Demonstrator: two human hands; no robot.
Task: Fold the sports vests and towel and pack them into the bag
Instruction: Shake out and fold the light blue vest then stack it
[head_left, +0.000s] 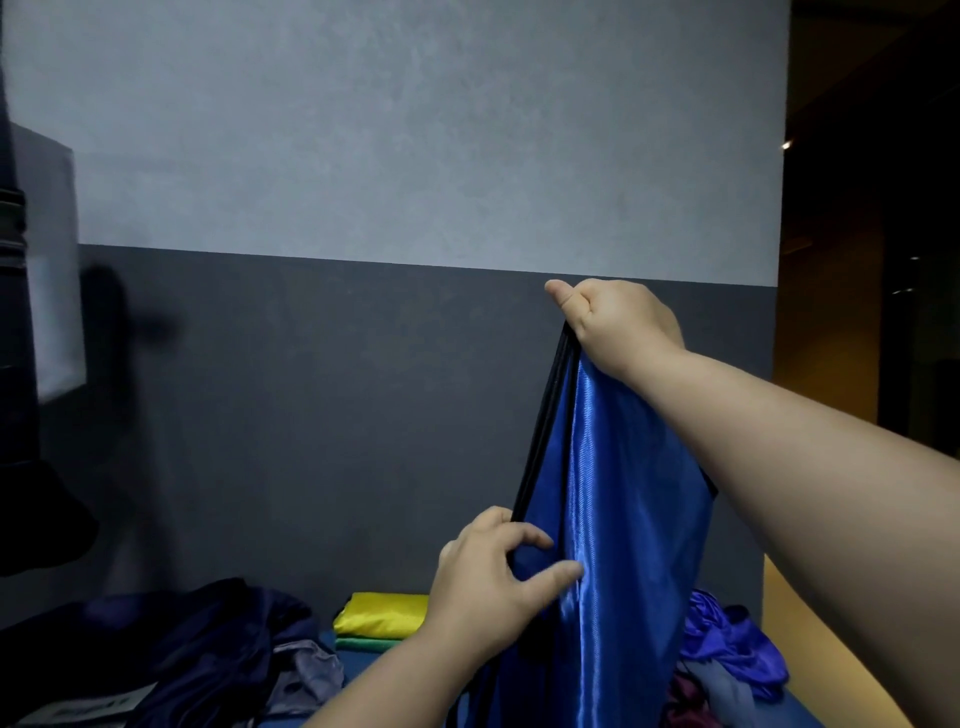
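The right grip (618, 325), raised at centre right of the frame, is clenched on the top of a shiny blue vest (623, 545) with black edging, thumb pointing up. The vest hangs straight down from it to the bottom edge of the frame. Lower down, the left grip (488, 577) pinches the vest's black-trimmed left edge between thumb and fingers.

Along the bottom of the frame runs a blue tabletop (358, 670). At lower centre, just left of the hanging vest, a folded yellow vest (382, 616) lies on top of a folded green vest (363, 644). At lower left is a loose heap of dark navy garments (218, 639), with a paler grey-blue cloth at its right side. At lower right, partly hidden by the blue vest, lies a crumpled pile of purple-blue garments (737, 644).

Behind the tabletop stands a wall (395, 156), light grey above and dark grey below, with a straight line between the two. The right edge of the frame opens onto a dim passage (872, 208) with a few small lights. At the left edge are dark shapes too dim to name.
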